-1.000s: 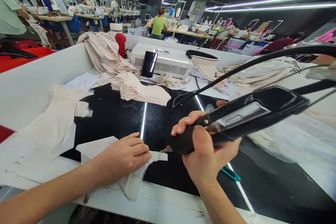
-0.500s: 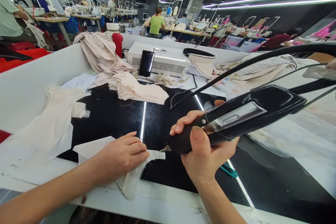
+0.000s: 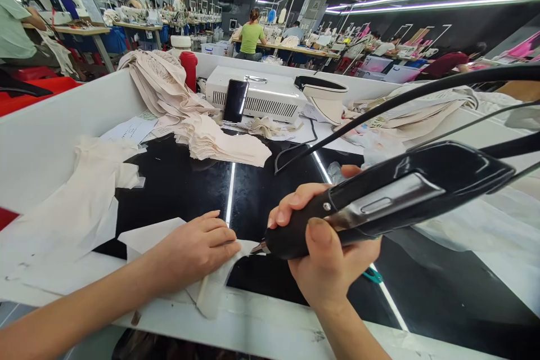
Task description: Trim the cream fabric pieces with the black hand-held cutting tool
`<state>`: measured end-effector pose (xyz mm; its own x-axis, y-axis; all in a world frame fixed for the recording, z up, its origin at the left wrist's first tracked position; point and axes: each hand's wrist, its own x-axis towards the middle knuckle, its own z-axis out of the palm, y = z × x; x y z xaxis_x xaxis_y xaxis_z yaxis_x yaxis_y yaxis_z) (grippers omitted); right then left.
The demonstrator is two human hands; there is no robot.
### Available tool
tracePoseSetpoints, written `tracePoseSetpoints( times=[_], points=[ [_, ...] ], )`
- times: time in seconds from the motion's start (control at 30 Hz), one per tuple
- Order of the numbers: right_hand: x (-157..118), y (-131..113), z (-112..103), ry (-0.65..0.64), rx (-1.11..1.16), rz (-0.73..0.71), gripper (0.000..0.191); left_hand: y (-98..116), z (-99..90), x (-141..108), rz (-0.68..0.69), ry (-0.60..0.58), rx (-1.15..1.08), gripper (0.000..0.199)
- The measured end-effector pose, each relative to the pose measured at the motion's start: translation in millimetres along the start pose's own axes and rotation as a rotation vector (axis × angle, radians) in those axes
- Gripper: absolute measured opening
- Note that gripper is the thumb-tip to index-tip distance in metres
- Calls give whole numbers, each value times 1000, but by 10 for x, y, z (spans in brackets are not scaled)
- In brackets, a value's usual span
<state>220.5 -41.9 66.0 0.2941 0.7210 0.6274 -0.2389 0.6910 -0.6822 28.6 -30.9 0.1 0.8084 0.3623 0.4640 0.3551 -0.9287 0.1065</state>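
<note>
My left hand [image 3: 196, 250] rests palm down on a white fabric piece [image 3: 213, 292], its slightly bent fingers closed on the cloth near the strip's end. Part of that piece is hidden beneath the hand. In my right hand [image 3: 333, 259] is a black corded hand tool [image 3: 392, 197] with a silver metal lever, my thumb and fingers wrapped round its front end. The tool's pointed metal tip [image 3: 260, 248] meets the narrow end of the fabric, just right of my left fingers.
Stacked beige fabric pieces [image 3: 228, 143] lie ahead on the black tabletop [image 3: 169, 191]. Pale cloth [image 3: 67, 208] spreads at left. Behind are a phone [image 3: 235, 102], a vented white box [image 3: 261, 93] and a red bottle [image 3: 189, 70]. A thick black cable [image 3: 405, 95] arcs overhead; teal-handled scissors or snips [image 3: 373, 275] lie right.
My right hand has shifted slightly left, bringing the tool's tip onto the fabric end. The tool's rear has swung a little to the right. My left hand stays in place.
</note>
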Motion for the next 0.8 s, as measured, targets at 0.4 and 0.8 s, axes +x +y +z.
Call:
tracePoseSetpoints(
  times=[0.4,0.8],
  points=[
    [-7,-28,-34,43,-56,-15,46,7,-12,-2,8,-10,12,17],
    [-47,-51,-60,51,-132,-22,42,64,-29,-56,2,-7,43,22]
  ],
)
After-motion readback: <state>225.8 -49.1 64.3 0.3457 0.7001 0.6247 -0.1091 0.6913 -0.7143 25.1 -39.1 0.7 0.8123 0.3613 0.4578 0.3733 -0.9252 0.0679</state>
